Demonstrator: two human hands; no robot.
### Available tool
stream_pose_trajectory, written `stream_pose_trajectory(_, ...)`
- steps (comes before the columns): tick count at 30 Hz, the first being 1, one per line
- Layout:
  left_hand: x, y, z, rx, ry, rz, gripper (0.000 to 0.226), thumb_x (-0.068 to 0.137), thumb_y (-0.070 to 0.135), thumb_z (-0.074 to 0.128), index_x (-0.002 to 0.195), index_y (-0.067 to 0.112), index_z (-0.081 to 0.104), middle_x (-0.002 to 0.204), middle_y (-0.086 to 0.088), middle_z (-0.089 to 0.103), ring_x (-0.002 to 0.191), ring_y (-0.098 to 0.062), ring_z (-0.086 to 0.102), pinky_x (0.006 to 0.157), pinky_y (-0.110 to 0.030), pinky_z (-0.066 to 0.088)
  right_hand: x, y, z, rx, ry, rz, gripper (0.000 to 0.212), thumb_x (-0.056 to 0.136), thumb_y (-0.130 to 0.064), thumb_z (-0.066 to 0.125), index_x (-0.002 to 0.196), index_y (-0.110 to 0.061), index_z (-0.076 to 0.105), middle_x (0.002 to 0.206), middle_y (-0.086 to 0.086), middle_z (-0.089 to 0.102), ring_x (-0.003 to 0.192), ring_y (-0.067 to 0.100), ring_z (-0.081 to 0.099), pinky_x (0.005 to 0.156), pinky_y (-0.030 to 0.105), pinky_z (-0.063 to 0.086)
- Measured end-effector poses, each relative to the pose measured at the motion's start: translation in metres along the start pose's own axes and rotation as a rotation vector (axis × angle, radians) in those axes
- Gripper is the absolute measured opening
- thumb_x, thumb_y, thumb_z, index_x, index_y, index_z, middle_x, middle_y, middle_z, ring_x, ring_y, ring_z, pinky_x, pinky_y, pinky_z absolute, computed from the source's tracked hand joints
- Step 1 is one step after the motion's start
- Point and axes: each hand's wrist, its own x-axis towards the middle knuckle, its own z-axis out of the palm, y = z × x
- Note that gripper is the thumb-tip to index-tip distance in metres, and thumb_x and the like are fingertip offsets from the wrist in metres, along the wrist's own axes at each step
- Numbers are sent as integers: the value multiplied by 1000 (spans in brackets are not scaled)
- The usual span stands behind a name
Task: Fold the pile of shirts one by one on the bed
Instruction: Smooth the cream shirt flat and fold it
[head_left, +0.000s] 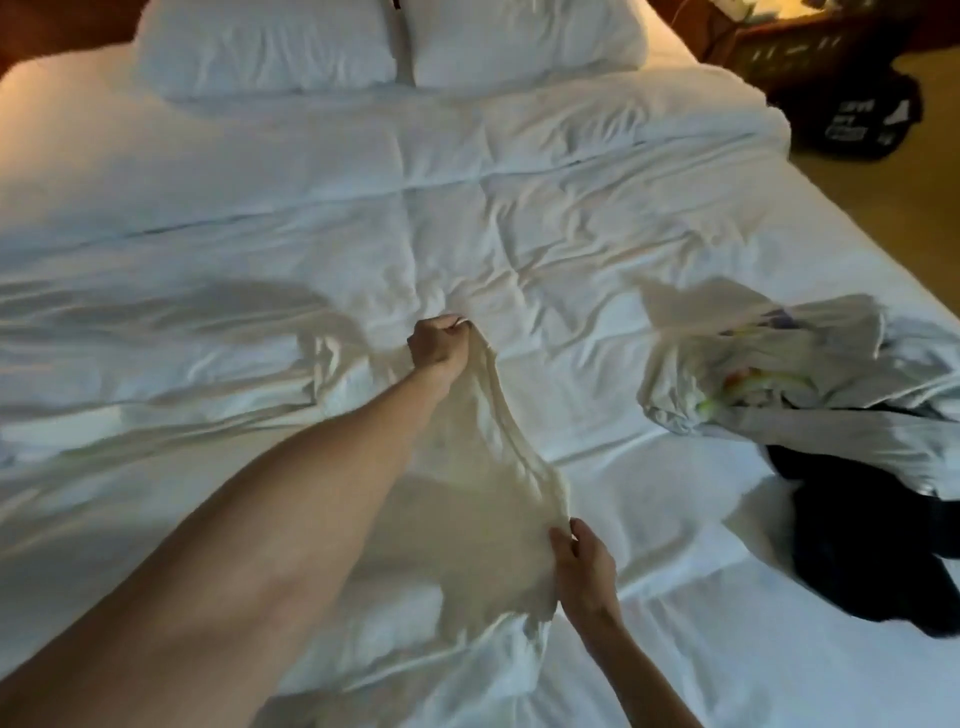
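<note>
At 5 o'clock my right hand (584, 566) pinches the cream shirt's (467, 519) near edge; at centre my left hand (439, 345) fists its far edge. The shirt spans mid-bed (208, 208), limp and creased. Uneven tension could skew the fold. The unfolded pile (779, 384) waits at 3 o'clock.

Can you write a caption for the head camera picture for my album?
Both hands, left and right, stretch a cream shirt over the white bed.

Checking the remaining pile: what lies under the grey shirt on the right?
A dark garment sticks out beneath the grey shirt, both on the white duvet. Anything else under it is covered.
</note>
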Motion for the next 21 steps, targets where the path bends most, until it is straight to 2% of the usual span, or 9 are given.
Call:
stream_pose_trajectory(1,5,-11,14,30,-11,12,26,94,20,62,116,14,74,123,-8,69,120,-23,61,97,-22,42,11,10,2,-19,15,2,29,99,-13,53,70,-13,52,57,-4,51,53,10,44,50,21,37)
stream_pose_trajectory(3,16,-28,38,122,-42,61,25,93,21,62,113,12,75,121,-8,70,118,-22,62,92,-19,41,30,27,7,-58,31,-4,20,99,-14,52,80,-16,58,66,-6,59,61,9,53,52,17,39)
stream_pose_trajectory(6,31,-44,60,311,-26,174,20,91,17,60,100,11,77,112,-11,73,110,-26,65,86,-25,44,48,47,12,-87,57,-20,15,99,-17,52,90,-16,64,71,-8,62,66,10,56,60,23,38)
stream_pose_trajectory(8,39,-44,72,382,9,227,20,91,16,58,95,10,77,106,-12,74,106,-30,65,81,-28,44,53,54,12,-93,77,-47,17,99,-19,52,91,-14,66,69,-7,63,65,6,56,60,23,40)
stream_pose_trajectory(12,56,-27,102,425,13,185,23,92,14,55,99,11,77,109,-12,73,111,-32,61,87,-29,45,66,52,-4,-115,124,-91,18,98,-18,54,84,-17,65,67,-8,63,64,7,57,58,19,37)
stream_pose_trajectory(16,63,-5,128,404,-92,282,24,89,17,54,98,7,74,107,-14,73,108,-31,63,87,-30,45,97,45,-37,-139,269,-97,19,100,-19,51,97,-11,68,81,5,68,84,29,61,70,31,37)
stream_pose_trajectory(18,60,-5,137,384,-211,361,34,87,17,51,113,6,70,120,-15,68,114,-30,61,91,-26,41,109,42,-49,-185,304,-96,20,100,-19,48,104,-10,65,89,11,71,91,34,61,73,36,41)
stream_pose_trajectory(20,43,-25,139,382,-325,425,49,90,7,53,139,6,52,147,-16,48,131,-30,50,106,-26,36,107,42,-50,-238,297,-98,21,98,-16,49,115,-10,60,93,12,71,94,36,62,76,39,43)
stream_pose_trajectory(21,29,-42,135,392,-337,455,57,91,2,53,147,7,43,155,-16,37,139,-30,41,113,-29,32,101,45,-46,-246,288,-105,26,96,-15,52,122,-10,56,97,12,71,97,35,62,79,39,45)
